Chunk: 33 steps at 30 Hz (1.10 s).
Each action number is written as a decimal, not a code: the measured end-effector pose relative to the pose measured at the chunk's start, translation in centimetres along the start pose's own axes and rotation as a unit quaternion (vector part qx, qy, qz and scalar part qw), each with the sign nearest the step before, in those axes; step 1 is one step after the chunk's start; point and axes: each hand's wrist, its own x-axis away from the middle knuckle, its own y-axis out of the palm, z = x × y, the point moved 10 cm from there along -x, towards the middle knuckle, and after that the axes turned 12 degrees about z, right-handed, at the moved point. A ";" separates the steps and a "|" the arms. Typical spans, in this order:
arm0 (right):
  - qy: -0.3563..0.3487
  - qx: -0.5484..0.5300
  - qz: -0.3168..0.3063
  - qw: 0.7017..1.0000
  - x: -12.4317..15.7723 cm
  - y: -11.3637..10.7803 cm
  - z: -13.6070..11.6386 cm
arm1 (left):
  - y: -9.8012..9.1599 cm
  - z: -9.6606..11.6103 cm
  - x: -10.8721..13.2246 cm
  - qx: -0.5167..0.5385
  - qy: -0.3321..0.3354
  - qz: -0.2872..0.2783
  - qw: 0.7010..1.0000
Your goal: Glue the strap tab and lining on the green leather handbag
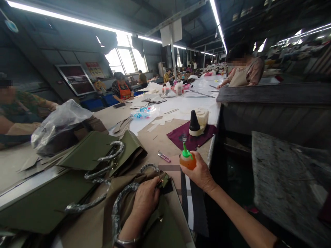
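My right hand (pixel 200 174) is closed round a small squeeze bottle (pixel 188 162) with a green nozzle cap and orange contents, held above the table's right edge. My left hand (pixel 146 199) lies on an olive-green handbag (pixel 168 220), its fingers curled over the top edge by a small strap tab (pixel 165 179). Plastic-wrapped curved handles (pixel 119 203) stand up from this bag. More olive bags (pixel 88 150) with wrapped handles are stacked to the left. A pink-handled cutter (pixel 164 156) lies on the table beyond my left hand.
On a maroon cloth (pixel 178 136) stands a cream container (pixel 203 119) with a black cone (pixel 194 121). A clear plastic bag (pixel 59 125) and paper strips (pixel 161 121) lie across the long table (pixel 199 96). Co-workers are at both sides. A dark bench (pixel 271 93) is at right.
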 end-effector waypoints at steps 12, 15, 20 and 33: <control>0.400 -0.256 -0.332 0.815 8.4 -4.5 -2.0 | -1.2 -2.1 -4.0 0.098 -0.050 -0.107 0.988; 0.384 -0.160 -0.338 0.845 9.5 -6.0 -0.3 | -1.1 -1.8 -4.3 0.104 -0.044 -0.134 0.985; 0.309 -0.074 -0.361 0.877 9.6 -6.8 1.4 | -2.2 -1.0 -3.0 0.106 -0.039 -0.130 0.985; 0.215 0.001 -0.407 0.888 6.3 -3.2 1.3 | -3.1 -1.5 -0.2 0.088 -0.024 -0.094 0.991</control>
